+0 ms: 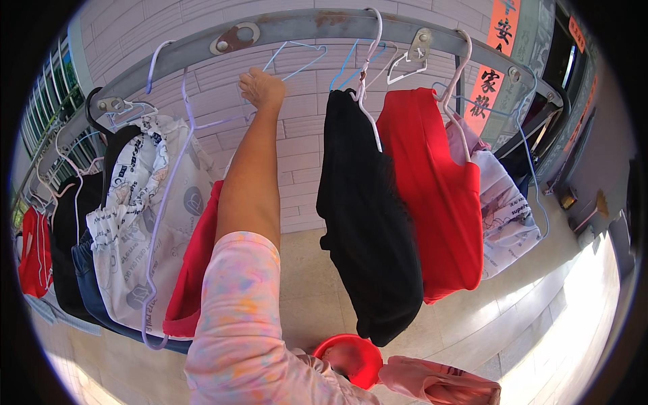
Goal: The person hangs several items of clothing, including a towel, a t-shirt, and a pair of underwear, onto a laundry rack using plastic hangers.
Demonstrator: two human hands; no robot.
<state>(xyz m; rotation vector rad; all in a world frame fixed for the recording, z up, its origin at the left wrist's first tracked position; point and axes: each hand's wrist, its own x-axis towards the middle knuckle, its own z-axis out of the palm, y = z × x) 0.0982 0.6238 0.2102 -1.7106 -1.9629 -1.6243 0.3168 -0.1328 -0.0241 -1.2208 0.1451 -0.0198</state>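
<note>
My left hand (261, 88) is raised below the grey metal rail (309, 24), its fingers curled. A light-blue wire hanger (306, 66) meets the hand's upper edge; whether the fingers grip it is hidden. Left of my forearm hangs a lilac hanger (188, 109), in front of a white printed garment (131, 243) and a red garment (195, 273). To the right, a black garment (369, 223) hangs from a pale pink hanger (365, 61), beside another red garment (435, 197). A pink garment (440, 379) shows at the lower right. My right hand is out of view.
A red basin (372, 354) stands on the tiled floor (304, 283). More clothes hang at far left, including a black garment (76, 243), and a white printed garment (501, 212) at right. Behind the rail rises a brick-patterned wall (298, 136). A broom (597, 207) leans at far right.
</note>
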